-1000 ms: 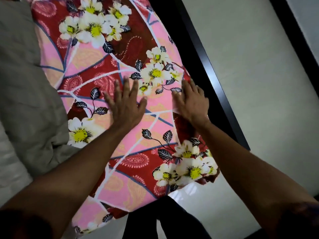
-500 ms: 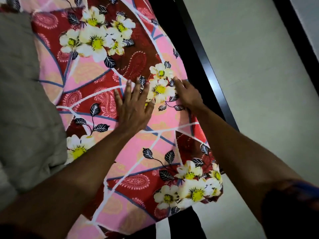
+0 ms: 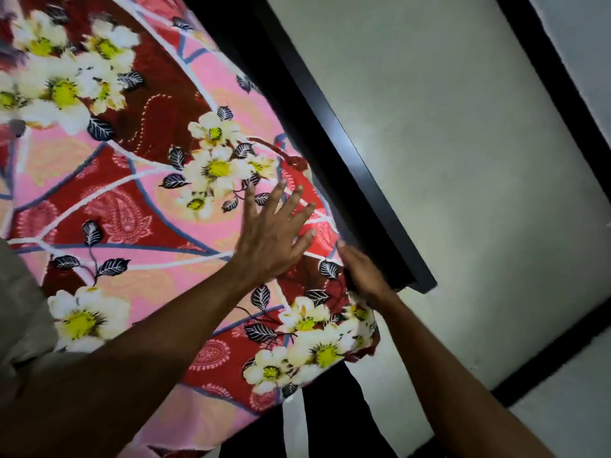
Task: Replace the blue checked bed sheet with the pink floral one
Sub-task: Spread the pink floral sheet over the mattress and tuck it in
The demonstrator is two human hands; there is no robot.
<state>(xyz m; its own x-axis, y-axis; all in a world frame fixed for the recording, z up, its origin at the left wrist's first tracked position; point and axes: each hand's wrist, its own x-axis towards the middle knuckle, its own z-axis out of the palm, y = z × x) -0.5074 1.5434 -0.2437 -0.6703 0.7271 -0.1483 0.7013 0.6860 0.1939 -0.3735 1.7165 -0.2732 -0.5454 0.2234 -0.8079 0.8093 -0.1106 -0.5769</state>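
A person smooths the pink floral sheet (image 3: pixel 132 226) across a bed. Half a second back both hands lay side by side on top of the cloth by a cluster of white flowers. Now the left hand (image 3: pixel 272 236) has slid past those flowers toward the bed's edge, and the right hand (image 3: pixel 365 276) has dropped off the top of the sheet to the side of the bed, against the black bed frame (image 3: pixel 357 180). The grey blanket (image 3: pixel 16 309), broad in the earlier view, has shrunk to a sliver at the picture's 9 o'clock edge.

The left hand lies flat on the sheet, fingers straight and spread, pressing the cloth and gripping nothing. The right hand sits at 4 o'clock from it, just beside it, wedged where the sheet's edge meets the frame. Its fingertips are hidden there, so whether it grips the cloth cannot be told.

The sheet spreads from the left hand toward 9 and 12 o'clock, covering the bed. Its corner (image 3: pixel 330 348) hangs loose at 7 o'clock from the right hand. The frame runs from 11 o'clock down to 4 o'clock, with pale floor (image 3: pixel 463 160) beyond it.
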